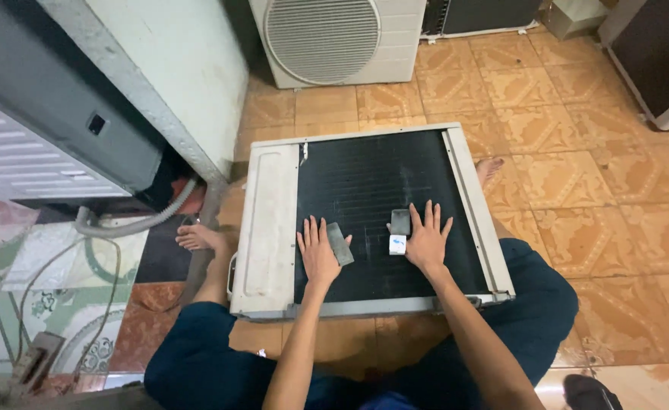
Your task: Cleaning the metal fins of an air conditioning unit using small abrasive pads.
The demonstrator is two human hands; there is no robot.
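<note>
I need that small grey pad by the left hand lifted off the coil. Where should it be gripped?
Pinch the grey pad across its long edges, coming from above. It lies flat and slanted on the black fins, beside the left hand, so only its thin edges offer a hold.

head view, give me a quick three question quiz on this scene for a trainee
1. True or false: both hands lie flat on the dark finned panel of the air conditioner unit.
2. Which hand has a small block with a white end beside its thumb? A) left hand B) right hand C) neither
3. What lies beside the left hand?

Key
1. True.
2. B: the right hand lies next to the block with a white end.
3. A flat grey block, tilted, at the thumb side.
</note>
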